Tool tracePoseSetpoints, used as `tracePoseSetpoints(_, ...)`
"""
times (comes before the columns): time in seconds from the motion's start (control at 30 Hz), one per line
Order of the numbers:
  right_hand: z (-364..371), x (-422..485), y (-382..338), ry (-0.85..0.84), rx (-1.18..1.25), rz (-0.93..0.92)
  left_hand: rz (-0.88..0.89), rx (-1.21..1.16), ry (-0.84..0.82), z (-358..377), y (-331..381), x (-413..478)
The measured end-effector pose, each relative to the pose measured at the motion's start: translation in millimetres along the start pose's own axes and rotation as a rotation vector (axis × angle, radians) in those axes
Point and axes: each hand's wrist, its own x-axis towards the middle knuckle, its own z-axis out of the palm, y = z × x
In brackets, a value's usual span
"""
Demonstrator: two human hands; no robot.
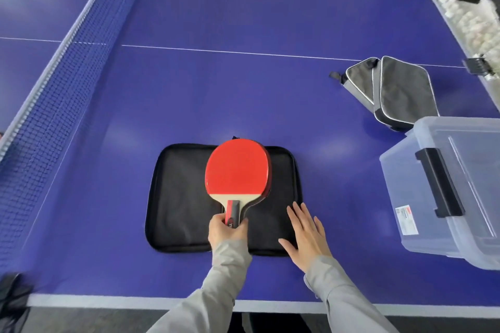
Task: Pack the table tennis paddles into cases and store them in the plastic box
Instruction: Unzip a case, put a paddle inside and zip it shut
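Near edge of the tabletop, middle: your left hand [227, 232] curls tight round the handle of the paddle [238, 167], thumb on one side, fingers wrapped under. Red rubber faces up, blade pointing away from you. A dark rim shows along its right side; this may be a second paddle stacked beneath, but the view does not settle it.

Just beside it, your right hand [305, 238] lies palm down, fingers straight and spread, gripping nothing. Its fingertips rest on the near right corner of the open case [176, 197]; the heel sits on the tabletop [243, 89].

The open case is black, spread flat, near the near edge. The paddle sits over its centre fold; whether the blade touches the lining or hangs above it, you cannot tell.

Right edge, near: the plastic box [446, 224], translucent, with a black latch [439, 184] and a label on the side facing you.

Further along the right side: two zipped cases [389, 89], grey and black, leaning on each other, just beyond the box.

Left side: the net [54, 76] runs from near to far.

Far right edge: a trough of white balls [473, 21], somewhat blurred.
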Motion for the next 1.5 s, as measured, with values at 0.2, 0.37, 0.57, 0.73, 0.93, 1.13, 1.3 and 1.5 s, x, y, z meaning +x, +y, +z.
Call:
tracePoseSetpoints(0.2, 7, -1, 11, 0.010, 0.014, -0.056, 0.038, 0.084, -0.005, 49, -20, -15)
tracePoseSetpoints(0.37, 12, -1, 16, 0.034, 0.047, -0.084, 0.098, 0.077, 0.041, 67, -24, -23)
tracePoseSetpoints(0.57, 17, 1, 19, 0.060, 0.054, -0.102, 0.127, 0.164, 0.042, 77, -29, -18)
tracePoseSetpoints(0.73, 20, 2, 22, 0.059, 0.062, -0.106, 0.154, 0.239, 0.014, 78, -32, -16)
tracePoseSetpoints(0.93, 20, -3, 27, 0.061, 0.093, -0.136, 0.172, 0.262, -0.064, 64, -34, -20)
tracePoseSetpoints(1.13, 25, -12, 31, 0.087, 0.157, -0.105, 0.481, 0.327, 0.236, -19, -37, 13)
tracePoseSetpoints(1.3, 25, -11, 30, 0.072, 0.153, -0.085, 0.124, 0.388, 0.464, -93, -48, 70)
tracePoseSetpoints(1.5, 25, -10, 28, 0.070, 0.143, -0.071, 0.093, 0.311, 0.236, -114, -58, 90)
